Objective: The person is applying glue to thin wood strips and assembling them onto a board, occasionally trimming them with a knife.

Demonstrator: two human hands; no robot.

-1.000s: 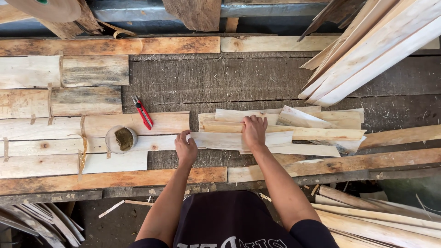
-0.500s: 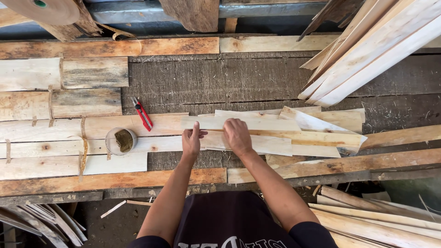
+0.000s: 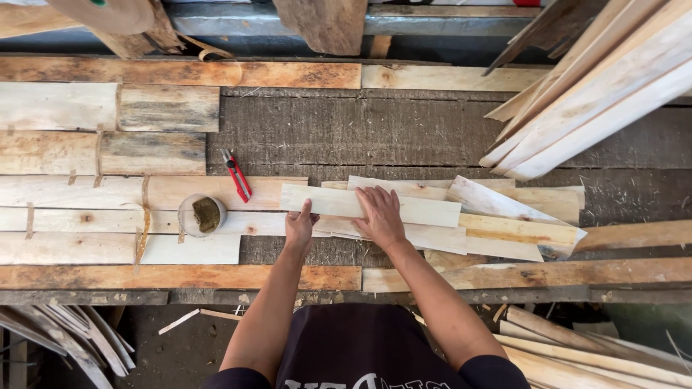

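My left hand (image 3: 299, 227) grips the left end of a pale thin wood strip (image 3: 425, 209) that lies across the dark workbench (image 3: 346, 130). My right hand (image 3: 380, 216) rests flat on top of that strip, fingers spread. The strip lies on a loose pile of similar veneer strips (image 3: 519, 216) stretching to the right. Left of my hands, rows of joined veneer sheets (image 3: 86, 194) lie flat, held by tape pieces.
A red-handled cutter (image 3: 236, 175) lies on the sheets just left of the strip. A small round tub (image 3: 201, 215) with a brownish pad stands beside it. Long wooden slats (image 3: 598, 94) lean in at the upper right. More slats (image 3: 591, 346) lie at the lower right below the bench.
Both hands have slid the top strip leftward, its left end now overlapping the joined sheets. The right hand moved left and flattened on the strip.
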